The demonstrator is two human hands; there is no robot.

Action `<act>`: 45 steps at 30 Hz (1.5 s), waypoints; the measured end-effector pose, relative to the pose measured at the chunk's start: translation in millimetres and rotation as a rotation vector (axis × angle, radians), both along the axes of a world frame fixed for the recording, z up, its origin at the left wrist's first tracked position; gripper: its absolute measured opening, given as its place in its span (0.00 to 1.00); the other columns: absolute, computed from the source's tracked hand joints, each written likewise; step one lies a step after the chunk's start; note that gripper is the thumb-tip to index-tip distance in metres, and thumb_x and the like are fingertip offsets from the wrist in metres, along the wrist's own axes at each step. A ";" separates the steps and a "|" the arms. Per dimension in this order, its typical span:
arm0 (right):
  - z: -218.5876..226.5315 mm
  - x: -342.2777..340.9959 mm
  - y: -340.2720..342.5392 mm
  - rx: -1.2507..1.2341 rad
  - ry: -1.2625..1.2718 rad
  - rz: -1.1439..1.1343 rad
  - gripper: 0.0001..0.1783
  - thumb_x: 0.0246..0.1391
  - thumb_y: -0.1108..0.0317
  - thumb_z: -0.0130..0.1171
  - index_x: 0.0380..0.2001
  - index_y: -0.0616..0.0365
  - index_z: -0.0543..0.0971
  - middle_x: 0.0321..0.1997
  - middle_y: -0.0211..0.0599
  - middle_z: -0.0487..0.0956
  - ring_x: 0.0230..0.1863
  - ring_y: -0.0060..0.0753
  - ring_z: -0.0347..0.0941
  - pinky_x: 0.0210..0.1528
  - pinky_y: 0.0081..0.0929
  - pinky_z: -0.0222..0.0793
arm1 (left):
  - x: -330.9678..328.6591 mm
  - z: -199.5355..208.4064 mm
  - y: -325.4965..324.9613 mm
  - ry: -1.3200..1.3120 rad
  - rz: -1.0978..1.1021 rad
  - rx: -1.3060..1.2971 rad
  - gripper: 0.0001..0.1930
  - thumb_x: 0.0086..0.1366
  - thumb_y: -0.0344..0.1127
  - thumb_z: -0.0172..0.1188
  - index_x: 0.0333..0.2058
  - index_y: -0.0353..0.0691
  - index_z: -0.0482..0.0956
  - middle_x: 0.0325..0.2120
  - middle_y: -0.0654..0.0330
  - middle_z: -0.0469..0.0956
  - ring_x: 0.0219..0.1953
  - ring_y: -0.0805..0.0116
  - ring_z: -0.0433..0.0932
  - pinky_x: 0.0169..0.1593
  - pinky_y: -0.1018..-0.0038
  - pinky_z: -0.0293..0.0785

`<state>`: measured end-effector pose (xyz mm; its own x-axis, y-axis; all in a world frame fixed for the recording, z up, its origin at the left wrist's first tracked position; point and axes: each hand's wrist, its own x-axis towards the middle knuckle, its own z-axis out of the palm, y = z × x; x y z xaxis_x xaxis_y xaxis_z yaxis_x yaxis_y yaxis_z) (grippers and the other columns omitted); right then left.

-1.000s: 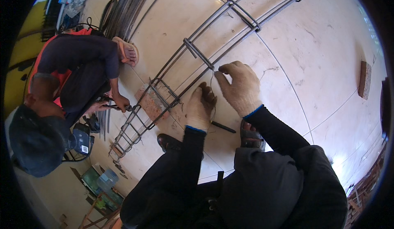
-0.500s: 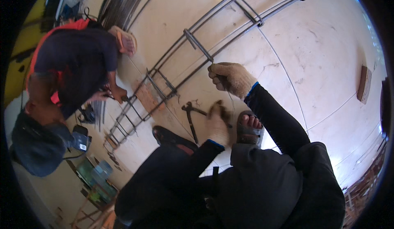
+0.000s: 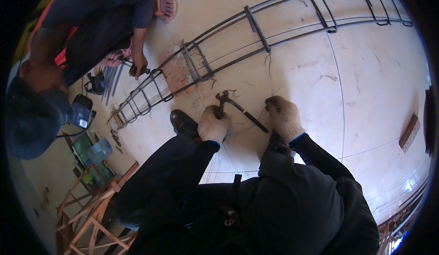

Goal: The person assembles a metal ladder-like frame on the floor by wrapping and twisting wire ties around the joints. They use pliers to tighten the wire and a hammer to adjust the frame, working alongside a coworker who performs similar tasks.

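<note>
My gloved left hand (image 3: 212,124) is closed around one handle of the pincers (image 3: 238,108), which lie on the tiled floor with the other handle stretched toward my right. My gloved right hand (image 3: 286,120) is closed, its fingertips at a thin tie wire (image 3: 271,79). The wire runs up to the long steel rebar cage (image 3: 215,70), where it hangs from a stirrup (image 3: 258,29). Another thin strand curves across the floor between my hands. The fingertips of my right hand are partly hidden by the glove.
A co-worker (image 3: 96,31) squats at the left, a hand on the cage's far left part. A brick block (image 3: 175,70) lies under the cage. At the right is a small block (image 3: 409,133); a wooden frame (image 3: 98,218) stands at lower left.
My right hand has left the stirrup and come down toward me. My left hand has moved left and taken hold of the pincers' handle. The view has shifted.
</note>
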<state>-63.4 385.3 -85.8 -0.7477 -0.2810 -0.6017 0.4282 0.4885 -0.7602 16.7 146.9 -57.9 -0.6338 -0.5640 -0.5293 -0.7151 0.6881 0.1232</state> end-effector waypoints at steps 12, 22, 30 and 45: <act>21.9 -22.4 22.8 -0.102 0.504 -0.426 0.10 0.62 0.83 0.58 0.45 0.65 0.83 0.42 0.45 0.85 0.41 0.35 0.83 0.48 0.31 0.79 | -10.7 136.5 -84.0 0.042 -0.410 0.280 0.08 0.51 0.34 0.65 0.29 0.37 0.78 0.23 0.48 0.77 0.28 0.46 0.79 0.35 0.57 0.73; 106.7 -55.1 -55.7 -0.903 0.224 0.514 0.53 0.37 0.58 0.84 0.67 0.65 0.72 0.70 0.53 0.72 0.71 0.49 0.69 0.72 0.46 0.66 | -75.6 294.8 -88.8 -0.069 -0.293 0.521 0.10 0.40 0.23 0.62 0.25 0.37 0.75 0.22 0.61 0.72 0.24 0.68 0.73 0.30 0.70 0.67; 137.8 -55.2 8.7 -1.037 -0.599 0.285 0.31 0.59 0.77 0.60 0.67 0.66 0.73 0.61 0.47 0.80 0.63 0.38 0.76 0.66 0.38 0.72 | -106.3 162.2 -7.3 0.417 -0.236 0.858 0.10 0.60 0.28 0.64 0.41 0.33 0.82 0.30 0.57 0.79 0.33 0.67 0.80 0.38 0.69 0.76; 172.0 -46.7 96.9 0.137 -0.326 0.032 0.42 0.45 0.89 0.43 0.68 0.66 0.72 0.70 0.55 0.74 0.76 0.48 0.67 0.61 0.33 0.76 | -141.0 -9.2 79.5 0.291 0.707 1.478 0.30 0.74 0.68 0.54 0.44 0.44 0.82 0.35 0.60 0.84 0.41 0.65 0.83 0.48 0.66 0.79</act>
<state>-110.1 482.2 86.2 -0.5017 -0.2017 -0.8412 0.6205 0.5937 -0.5124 -124.3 226.3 -67.1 -0.6551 0.0829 -0.7510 -0.6522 -0.5639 0.5066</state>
